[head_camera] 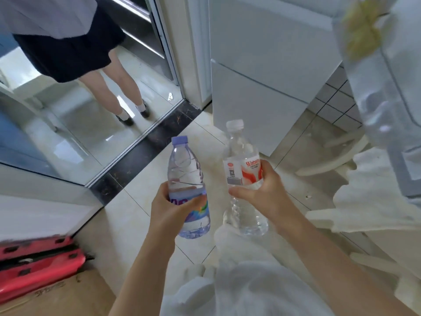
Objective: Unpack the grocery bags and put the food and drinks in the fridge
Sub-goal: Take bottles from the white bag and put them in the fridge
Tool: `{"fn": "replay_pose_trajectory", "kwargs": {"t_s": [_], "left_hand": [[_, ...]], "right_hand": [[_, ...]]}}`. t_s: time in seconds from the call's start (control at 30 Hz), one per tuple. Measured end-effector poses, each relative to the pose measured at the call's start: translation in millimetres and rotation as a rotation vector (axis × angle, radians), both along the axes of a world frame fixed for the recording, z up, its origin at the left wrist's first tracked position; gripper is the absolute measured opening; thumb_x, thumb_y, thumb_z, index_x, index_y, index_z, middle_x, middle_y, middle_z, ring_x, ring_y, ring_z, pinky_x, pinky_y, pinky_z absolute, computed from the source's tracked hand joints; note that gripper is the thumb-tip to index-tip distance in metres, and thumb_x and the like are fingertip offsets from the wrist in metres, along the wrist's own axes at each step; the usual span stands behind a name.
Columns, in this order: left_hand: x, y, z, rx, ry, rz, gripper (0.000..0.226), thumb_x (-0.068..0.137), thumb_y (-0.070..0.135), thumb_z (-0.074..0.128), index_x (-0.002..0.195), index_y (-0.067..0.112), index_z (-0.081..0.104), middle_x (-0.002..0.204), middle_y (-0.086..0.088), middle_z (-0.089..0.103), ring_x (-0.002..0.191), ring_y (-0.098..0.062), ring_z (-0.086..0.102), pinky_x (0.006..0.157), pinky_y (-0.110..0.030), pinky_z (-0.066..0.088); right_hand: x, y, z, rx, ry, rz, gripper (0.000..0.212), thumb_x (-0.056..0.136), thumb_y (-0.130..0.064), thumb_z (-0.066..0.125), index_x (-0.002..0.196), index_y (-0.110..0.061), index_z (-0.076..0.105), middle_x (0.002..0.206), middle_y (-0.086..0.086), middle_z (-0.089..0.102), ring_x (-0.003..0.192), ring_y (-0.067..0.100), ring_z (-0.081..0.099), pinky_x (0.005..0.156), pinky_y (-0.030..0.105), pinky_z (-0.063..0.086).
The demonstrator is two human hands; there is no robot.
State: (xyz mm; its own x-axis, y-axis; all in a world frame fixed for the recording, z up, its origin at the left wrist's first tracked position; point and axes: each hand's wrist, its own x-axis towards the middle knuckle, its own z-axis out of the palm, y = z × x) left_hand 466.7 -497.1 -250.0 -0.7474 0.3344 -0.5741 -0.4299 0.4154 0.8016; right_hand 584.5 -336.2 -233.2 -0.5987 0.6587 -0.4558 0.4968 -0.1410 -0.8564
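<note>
Two bare forearms reach out over a white garment, each hand gripping a water bottle above the tiled floor.

Nearest, the left hand (169,207) has its grip curled round the label of a bottle with a purple cap (186,190), fingers wrapped across the front; beside it and slightly further on, the right hand (262,190) has its grip closed round a clear bottle with a white cap and red-and-white label (242,176). The bottles stand upright, near each other but apart. Low on the left lies a red object (38,267) on cardboard. Beyond the bottles stands the white fridge (262,65), doors shut; left of it a second person's legs (118,96) stand past a dark threshold (145,144).
</note>
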Motion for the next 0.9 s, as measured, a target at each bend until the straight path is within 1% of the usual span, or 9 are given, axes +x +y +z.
{"fn": "replay_pose_trajectory", "kwargs": {"t_s": [0.13, 0.27, 0.33, 0.47, 0.57, 0.67, 0.77, 0.83, 0.9], "left_hand": [[-48, 62, 9, 0.043, 0.029, -0.043, 0.058, 0.063, 0.014, 0.089, 0.110, 0.028, 0.059, 0.104, 0.005, 0.069, 0.095, -0.015, 0.067, 0.067, -0.021, 0.053], [-94, 117, 19, 0.070, 0.077, -0.090, 0.053, 0.064, 0.008, 0.088, 0.106, 0.025, 0.062, 0.097, 0.004, 0.071, 0.082, -0.007, 0.070, 0.057, -0.013, 0.052], [-119, 143, 24, 0.092, 0.091, -0.117, 0.050, 0.064, 0.005, 0.088, 0.100, 0.028, 0.062, 0.092, 0.008, 0.071, 0.073, -0.001, 0.069, 0.054, -0.011, 0.050], [-177, 196, 35, 0.101, 0.158, -0.204, 0.055, 0.063, 0.010, 0.089, 0.107, 0.027, 0.062, 0.098, 0.007, 0.070, 0.087, -0.008, 0.068, 0.063, -0.017, 0.053], [-221, 233, 45, 0.134, 0.196, -0.265, 0.057, 0.059, 0.009, 0.089, 0.108, 0.022, 0.064, 0.099, 0.002, 0.071, 0.091, -0.016, 0.069, 0.074, -0.028, 0.056], [-264, 269, 60, 0.173, 0.215, -0.371, 0.061, 0.052, 0.014, 0.093, 0.105, 0.024, 0.065, 0.096, 0.002, 0.073, 0.090, -0.018, 0.070, 0.077, -0.034, 0.057], [-304, 306, 74, 0.214, 0.266, -0.481, 0.052, 0.057, 0.009, 0.091, 0.096, 0.028, 0.063, 0.085, 0.009, 0.071, 0.076, -0.002, 0.069, 0.064, -0.018, 0.054], [-325, 330, 86, 0.242, 0.297, -0.550, 0.051, 0.059, 0.008, 0.090, 0.091, 0.032, 0.058, 0.083, 0.013, 0.068, 0.068, 0.009, 0.065, 0.055, -0.008, 0.048], [-342, 351, 95, 0.274, 0.321, -0.606, 0.052, 0.059, 0.007, 0.090, 0.090, 0.034, 0.057, 0.081, 0.015, 0.068, 0.068, 0.012, 0.063, 0.054, -0.006, 0.047]], "right_hand": [[-49, 59, 11, 0.056, -0.004, -0.010, 0.067, 0.065, -0.019, 0.086, 0.119, -0.025, 0.048, 0.106, -0.009, 0.062, 0.095, 0.009, 0.063, 0.072, 0.017, 0.048], [-93, 109, 19, 0.088, 0.007, -0.059, 0.070, 0.063, -0.018, 0.086, 0.121, -0.026, 0.046, 0.107, -0.010, 0.062, 0.097, 0.011, 0.063, 0.070, 0.017, 0.046], [-113, 129, 25, 0.115, 0.011, -0.094, 0.070, 0.065, -0.017, 0.086, 0.123, -0.024, 0.046, 0.110, -0.008, 0.062, 0.098, 0.013, 0.063, 0.077, 0.022, 0.051], [-152, 170, 35, 0.176, -0.001, -0.155, 0.070, 0.064, -0.023, 0.086, 0.123, -0.026, 0.047, 0.110, -0.009, 0.063, 0.098, 0.015, 0.064, 0.090, 0.039, 0.054], [-181, 200, 45, 0.232, 0.011, -0.250, 0.069, 0.062, -0.023, 0.088, 0.119, -0.028, 0.049, 0.106, -0.012, 0.064, 0.095, 0.012, 0.065, 0.088, 0.036, 0.055], [-210, 224, 63, 0.291, 0.018, -0.315, 0.067, 0.064, -0.024, 0.086, 0.118, -0.030, 0.048, 0.103, -0.014, 0.063, 0.092, 0.005, 0.063, 0.080, 0.024, 0.054], [-238, 247, 84, 0.339, 0.036, -0.374, 0.067, 0.066, -0.024, 0.085, 0.120, -0.030, 0.048, 0.106, -0.015, 0.063, 0.094, 0.004, 0.062, 0.074, 0.015, 0.050], [-254, 259, 95, 0.355, 0.056, -0.427, 0.065, 0.065, -0.024, 0.085, 0.118, -0.030, 0.049, 0.103, -0.015, 0.063, 0.092, 0.003, 0.062, 0.072, 0.015, 0.050], [-266, 270, 105, 0.360, 0.081, -0.487, 0.064, 0.065, -0.023, 0.086, 0.116, -0.031, 0.049, 0.101, -0.015, 0.063, 0.090, 0.002, 0.063, 0.073, 0.017, 0.051]]}}
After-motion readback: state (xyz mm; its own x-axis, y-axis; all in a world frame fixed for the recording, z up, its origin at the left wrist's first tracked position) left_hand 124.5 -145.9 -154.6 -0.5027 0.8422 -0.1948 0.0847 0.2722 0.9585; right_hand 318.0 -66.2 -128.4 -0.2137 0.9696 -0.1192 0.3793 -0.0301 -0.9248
